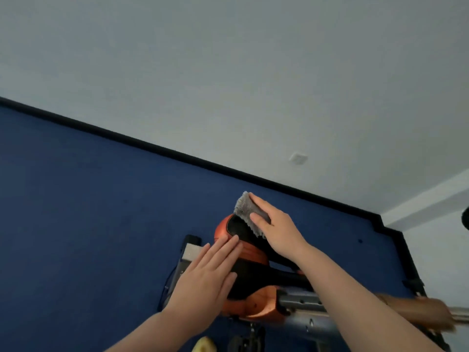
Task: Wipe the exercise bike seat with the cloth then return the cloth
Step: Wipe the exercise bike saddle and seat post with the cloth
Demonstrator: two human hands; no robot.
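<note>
The exercise bike seat (250,273) is black with orange sides and sits low in the middle of the head view. My right hand (275,228) presses a grey fluffy cloth (247,209) onto the far end of the seat, fingers curled over the cloth. My left hand (206,280) lies flat on the near left side of the seat, fingers together and extended, holding nothing.
A grey metal seat post (302,304) runs right from under the seat. Blue carpet (88,212) with a black skirting edge (177,154) meets a white wall. Another person's hand (431,316) grips a metal bar at the lower right. A yellow object (204,345) lies at the bottom.
</note>
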